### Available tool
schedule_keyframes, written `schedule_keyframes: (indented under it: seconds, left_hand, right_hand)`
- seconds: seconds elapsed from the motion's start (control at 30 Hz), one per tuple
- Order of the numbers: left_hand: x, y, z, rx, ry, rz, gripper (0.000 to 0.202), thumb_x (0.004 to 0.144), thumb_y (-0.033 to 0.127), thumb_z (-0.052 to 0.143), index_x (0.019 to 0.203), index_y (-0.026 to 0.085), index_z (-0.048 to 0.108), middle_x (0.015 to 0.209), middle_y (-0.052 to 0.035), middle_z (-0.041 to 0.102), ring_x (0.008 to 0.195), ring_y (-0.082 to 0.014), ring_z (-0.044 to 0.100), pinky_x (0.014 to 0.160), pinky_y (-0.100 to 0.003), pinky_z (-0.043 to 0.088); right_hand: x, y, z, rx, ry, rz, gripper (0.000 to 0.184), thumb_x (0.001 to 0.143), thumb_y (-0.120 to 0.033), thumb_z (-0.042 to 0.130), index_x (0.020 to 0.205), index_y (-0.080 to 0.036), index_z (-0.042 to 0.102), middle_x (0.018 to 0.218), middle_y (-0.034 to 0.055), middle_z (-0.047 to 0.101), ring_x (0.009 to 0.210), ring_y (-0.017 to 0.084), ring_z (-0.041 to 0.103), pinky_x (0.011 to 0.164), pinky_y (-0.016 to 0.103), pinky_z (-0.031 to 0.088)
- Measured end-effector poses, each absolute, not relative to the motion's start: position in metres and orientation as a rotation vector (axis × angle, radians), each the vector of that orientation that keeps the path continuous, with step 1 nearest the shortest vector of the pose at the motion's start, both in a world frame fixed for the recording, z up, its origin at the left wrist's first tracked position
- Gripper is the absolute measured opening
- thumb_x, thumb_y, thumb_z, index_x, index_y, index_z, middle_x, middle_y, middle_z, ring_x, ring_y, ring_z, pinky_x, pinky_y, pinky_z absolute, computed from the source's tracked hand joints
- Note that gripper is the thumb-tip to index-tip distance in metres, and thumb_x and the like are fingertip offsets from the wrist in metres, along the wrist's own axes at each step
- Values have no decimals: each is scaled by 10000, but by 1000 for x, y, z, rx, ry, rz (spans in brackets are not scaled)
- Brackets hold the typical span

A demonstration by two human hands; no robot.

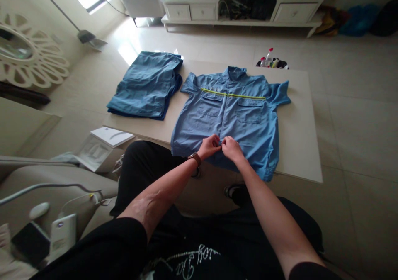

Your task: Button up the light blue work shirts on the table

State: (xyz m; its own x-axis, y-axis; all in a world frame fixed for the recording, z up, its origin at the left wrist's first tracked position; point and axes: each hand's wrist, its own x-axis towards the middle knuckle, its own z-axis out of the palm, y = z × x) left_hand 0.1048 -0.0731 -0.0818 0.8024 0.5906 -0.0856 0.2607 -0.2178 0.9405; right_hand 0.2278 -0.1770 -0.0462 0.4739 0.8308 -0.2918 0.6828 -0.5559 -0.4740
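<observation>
A blue short-sleeved work shirt (214, 122) lies front up on the pale table, its collar away from me and a yellow stripe across the chest. Its lower hem hangs over the near edge. My left hand (209, 146), with a brown band at the wrist, pinches the front placket low down. Close beside it, fingertips nearly touching, my right hand (231, 148) pinches the same strip of cloth. Whatever button or edge sits between the fingers is too small to make out.
A stack of folded blue garments (146, 85) lies at the table's left. Beyond the far edge of the table (298, 139) stand bottles with red caps (269, 58). An open white box (107, 145) is near my left knee, and a sofa (87, 209) is at left.
</observation>
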Motion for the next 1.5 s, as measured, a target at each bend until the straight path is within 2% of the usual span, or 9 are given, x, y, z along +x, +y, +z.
schedule_keyframes:
  seconds: [0.3,0.63,0.8,1.03,1.2,1.33,1.5]
  left_hand:
    - [105,-72,-81,1794,704,332,283,721,221,764,966,185,625,767,54,655,643,-80,543,645,-195,418]
    - [105,-66,-81,1694,717,253,316,718,278,791,968,170,631,676,60,632,614,-92,550,606,-201,392]
    - [102,-58,-69,1824,794,103,229,744,349,809,782,142,720,695,8,669,658,-115,564,625,-233,393]
    - [109,-64,-53,1817,1002,24,135,741,258,786,708,135,740,599,15,609,596,-113,508,590,-255,347]
    - [110,-64,-49,1638,989,-2,272,720,305,806,567,154,639,500,24,520,504,-99,432,525,-258,287]
    - [108,-65,-46,1301,895,59,298,744,370,830,646,141,666,530,28,514,504,-74,423,496,-225,283]
    - [112,-69,-43,975,922,101,239,787,306,839,744,127,686,599,13,527,525,-66,454,501,-208,338]
  right_hand:
    - [228,-177,-48,-2412,-1229,704,177,979,-165,523,996,-189,697,1109,122,697,1002,244,653,854,311,466]
    - [227,-178,-45,-2396,-1219,684,129,987,-187,565,991,-191,694,1103,108,704,968,225,650,828,299,450]
    - [228,-175,-44,-2358,-1189,706,105,979,-178,589,925,-186,679,1037,87,704,942,206,639,804,281,437]
    - [225,-175,-45,-2332,-1165,676,95,975,-181,592,906,-192,657,1026,74,698,900,200,623,775,284,417]
    - [224,-180,-37,-2255,-1262,568,89,973,-174,568,926,-200,639,1028,82,681,942,224,613,805,297,419]
    - [227,-181,-29,-2185,-1322,459,115,979,-161,519,953,-199,624,1046,105,669,985,242,596,864,307,423]
    - [230,-180,-24,-2122,-1382,425,135,978,-149,487,935,-199,605,1039,114,662,989,248,583,895,312,420]
